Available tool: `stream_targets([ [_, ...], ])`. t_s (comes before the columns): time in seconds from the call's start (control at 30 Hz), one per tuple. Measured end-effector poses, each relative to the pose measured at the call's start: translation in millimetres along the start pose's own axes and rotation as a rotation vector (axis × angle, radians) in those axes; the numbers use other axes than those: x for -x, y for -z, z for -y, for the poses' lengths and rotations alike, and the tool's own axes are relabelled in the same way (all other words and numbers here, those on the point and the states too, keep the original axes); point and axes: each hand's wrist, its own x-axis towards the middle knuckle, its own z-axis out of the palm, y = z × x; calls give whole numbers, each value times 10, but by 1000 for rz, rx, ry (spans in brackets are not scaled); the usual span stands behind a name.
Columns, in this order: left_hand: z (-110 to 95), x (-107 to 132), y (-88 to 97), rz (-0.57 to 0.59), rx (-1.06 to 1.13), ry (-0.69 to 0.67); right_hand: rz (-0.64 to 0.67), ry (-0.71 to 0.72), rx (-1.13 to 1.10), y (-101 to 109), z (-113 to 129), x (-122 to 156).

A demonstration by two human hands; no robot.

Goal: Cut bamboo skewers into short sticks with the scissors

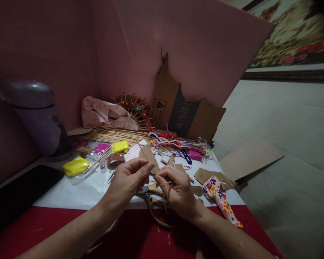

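Observation:
Above the near part of the white sheet, both hands are close together on a thin bamboo stick [144, 152]. My left hand [129, 176] pinches it with thumb and index finger. My right hand [178, 190] is closed round its lower part, and a thin end sticks out below the fingers. Just behind the fingertips is a rounded piece of brown cardboard [150, 157]; whether the fingers touch it I cannot tell. Beneath the hands lie scissors with gold-coloured handles [153, 205], partly hidden by my right hand.
Bamboo sticks [110, 135], colourful pipe cleaners [175, 140] and yellow clay packets [75, 166] lie behind. A purple bottle [37, 115] and black phone-like slab [21, 194] are left. A flower-decorated piece [221, 201] lies right. Cut cardboard [162, 97] leans on the pink wall.

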Motion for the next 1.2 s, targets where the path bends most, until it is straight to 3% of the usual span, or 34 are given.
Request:
stream_targets([
  [0.13,-24,-8,0,-11,15,-6,14,6,-24,2,-11,-3],
  [0.27,-10,-37,20,-41,28,-29,-59,8,-28,28,-32,-26],
  [0.6,22,-52,39,16,-36,-16,-116,-50,-23,25,-112,-44],
  [0.87,26,-174,139,-22,-40,-103,-229,-103,-290,-8,-105,-10],
  [0.97,-69,-238,239,-27,-129,-82,-273,-131,-382,15,-85,-31],
  [1.2,-485,-302,438,-92,-426,15,-324,-149,-325,97,-124,-49],
])
